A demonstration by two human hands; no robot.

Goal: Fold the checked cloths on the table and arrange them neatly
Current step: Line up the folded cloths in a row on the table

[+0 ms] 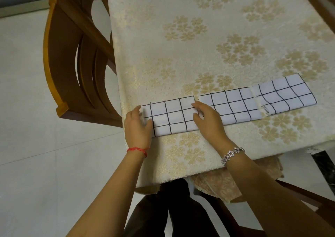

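Three folded white cloths with black checks lie in a row near the table's front edge. The left cloth (172, 116) sits at the table's left corner. My left hand (137, 126) rests flat on its left end, fingers apart. My right hand (208, 120) presses on its right end, where it meets the middle cloth (233, 106). The right cloth (284, 93) lies beyond, a little wrinkled, with a loose corner showing at its near left. Neither hand grips anything.
The table (199, 37) wears a cream cloth with gold flowers. A wooden chair (72, 59) stands at the left side, close to the corner. Another chair seat with a lacy cover (217, 184) sits under the front edge. Pale floor tiles lie to the left.
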